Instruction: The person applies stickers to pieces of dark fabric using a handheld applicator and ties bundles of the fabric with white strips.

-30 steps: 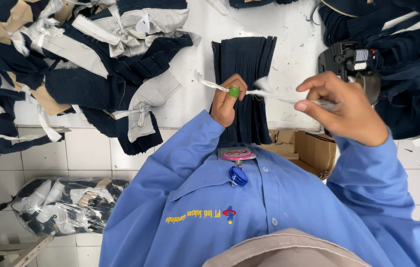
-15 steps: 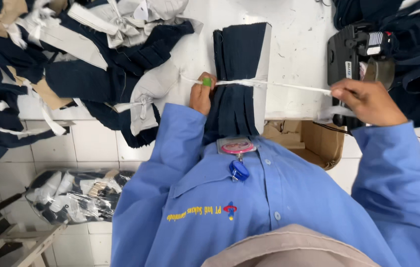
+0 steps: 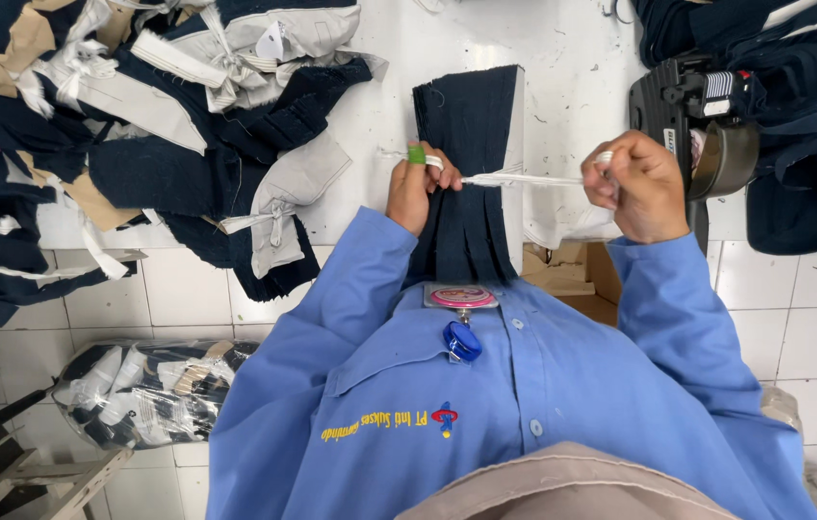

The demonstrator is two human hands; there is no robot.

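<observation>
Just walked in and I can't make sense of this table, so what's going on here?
A person in a blue work shirt is at a white table with a stack of dark navy fabric pieces in front of them. The left hand and the right hand hold a white strip stretched taut across the stack. Bundles of navy and white pieces already tied with white strips are heaped on the left of the table.

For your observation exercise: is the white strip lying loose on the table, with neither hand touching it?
No: the white strip is pulled tight across the dark cloth stack, gripped by the left hand and the right hand.
</observation>
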